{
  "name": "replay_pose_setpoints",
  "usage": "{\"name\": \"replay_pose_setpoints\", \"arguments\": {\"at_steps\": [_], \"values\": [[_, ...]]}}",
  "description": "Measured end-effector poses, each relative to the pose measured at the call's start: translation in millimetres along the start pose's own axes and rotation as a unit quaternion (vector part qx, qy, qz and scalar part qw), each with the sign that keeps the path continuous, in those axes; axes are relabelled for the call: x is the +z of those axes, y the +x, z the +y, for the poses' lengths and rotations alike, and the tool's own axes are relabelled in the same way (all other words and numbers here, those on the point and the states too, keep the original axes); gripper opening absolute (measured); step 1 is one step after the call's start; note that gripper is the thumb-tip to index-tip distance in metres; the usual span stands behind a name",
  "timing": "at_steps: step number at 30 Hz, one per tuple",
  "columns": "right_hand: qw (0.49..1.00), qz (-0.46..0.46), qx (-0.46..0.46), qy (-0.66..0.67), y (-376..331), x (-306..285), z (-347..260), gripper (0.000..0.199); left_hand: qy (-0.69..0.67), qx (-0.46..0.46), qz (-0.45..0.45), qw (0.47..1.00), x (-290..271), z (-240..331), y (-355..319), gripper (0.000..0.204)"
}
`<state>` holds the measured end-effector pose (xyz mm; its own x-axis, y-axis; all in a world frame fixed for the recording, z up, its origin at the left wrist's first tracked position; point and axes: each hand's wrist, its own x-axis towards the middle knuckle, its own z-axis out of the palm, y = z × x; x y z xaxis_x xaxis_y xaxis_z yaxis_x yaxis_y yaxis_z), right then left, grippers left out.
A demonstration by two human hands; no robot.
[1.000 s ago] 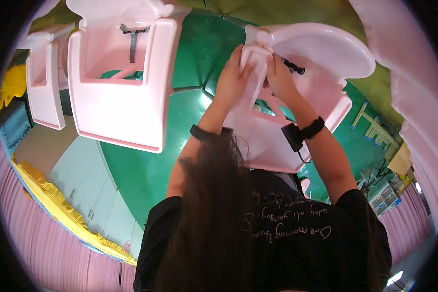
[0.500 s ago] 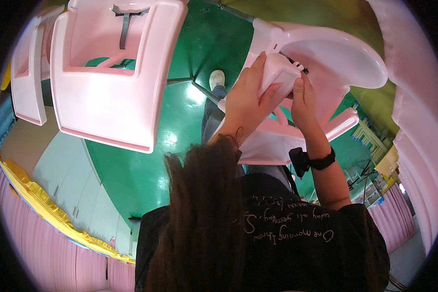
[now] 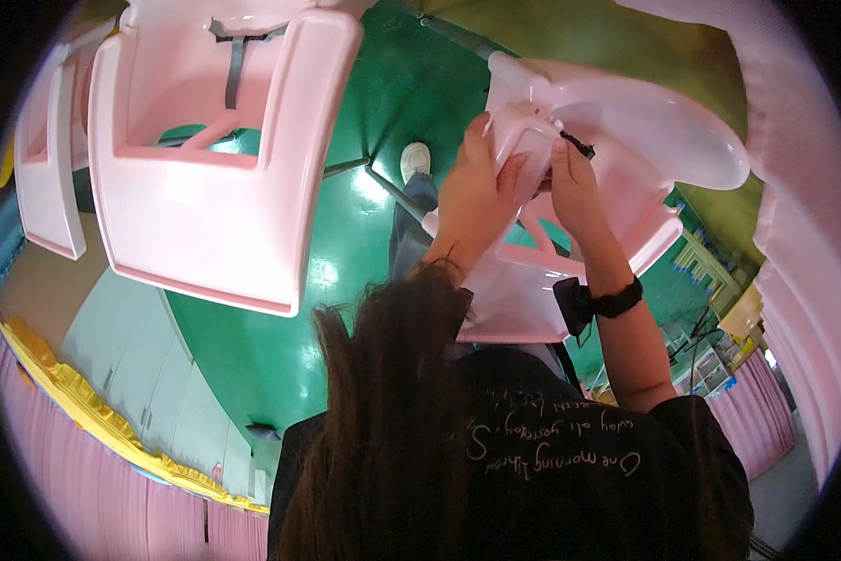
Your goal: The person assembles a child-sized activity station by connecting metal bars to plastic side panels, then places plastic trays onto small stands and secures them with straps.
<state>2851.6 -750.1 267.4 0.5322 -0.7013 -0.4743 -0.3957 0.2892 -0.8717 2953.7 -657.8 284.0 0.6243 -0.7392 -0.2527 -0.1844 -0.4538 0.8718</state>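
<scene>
A pink plastic high chair [image 3: 650,117] stands in front of me, tilted in the view. My left hand [image 3: 469,201] is wrapped round a boxy, rounded pink plastic part [image 3: 525,138] at the chair's near left side. Whether this part is loose or belongs to the chair's arm, I cannot tell. My right hand [image 3: 578,192] presses against the right side of the same part, thumb up and fingers curled behind it. Just beyond the right thumb a short piece of black strap [image 3: 580,144] shows. The right fingertips are mostly hidden.
Another pink high chair [image 3: 205,238] with a grey harness strap [image 3: 235,70] stands at my left, a further one [image 3: 48,187] beyond it. Dark chair legs [image 3: 397,192] spread over the green floor [image 3: 322,280]. Pink curtains [image 3: 799,252] hang at the right.
Both hands and the boxy part have shifted slightly left and down. The part has turned a little, and my right thumb now lies closer to it. The view has moved slightly.
</scene>
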Motion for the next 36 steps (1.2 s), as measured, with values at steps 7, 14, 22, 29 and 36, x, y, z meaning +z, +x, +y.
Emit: {"name": "replay_pose_setpoints", "arguments": {"at_steps": [7, 14, 22, 29, 36], "values": [[0.988, -0.085, 0.032, -0.128, 82.5, -123.0, 4.9, 0.047, 0.064, -0.003, 0.014, 0.998, 105.4, 36.5, 68.8, 0.046], [0.961, -0.103, 0.089, -0.240, 117.7, -187.0, 13.3, 0.053, 0.040, -0.037, -0.006, 0.998, 172.4, 46.0, 88.7, 0.045], [0.914, -0.166, 0.141, -0.344, 102.4, -141.3, -4.2, 0.051, 0.040, -0.016, 0.014, 0.999, 135.0, 13.0, 64.1, 0.043], [0.888, -0.066, -0.108, -0.441, 71.3, -74.9, 16.7, 0.039, 0.035, -0.035, 0.010, 0.999, 62.8, -23.4, 26.3, 0.039], [0.986, -0.086, 0.089, -0.110, 41.5, -3.4, 18.0, 0.034, 0.013, -0.004, 0.017, 1.000, 13.8, -65.9, -4.7, 0.036]]}}
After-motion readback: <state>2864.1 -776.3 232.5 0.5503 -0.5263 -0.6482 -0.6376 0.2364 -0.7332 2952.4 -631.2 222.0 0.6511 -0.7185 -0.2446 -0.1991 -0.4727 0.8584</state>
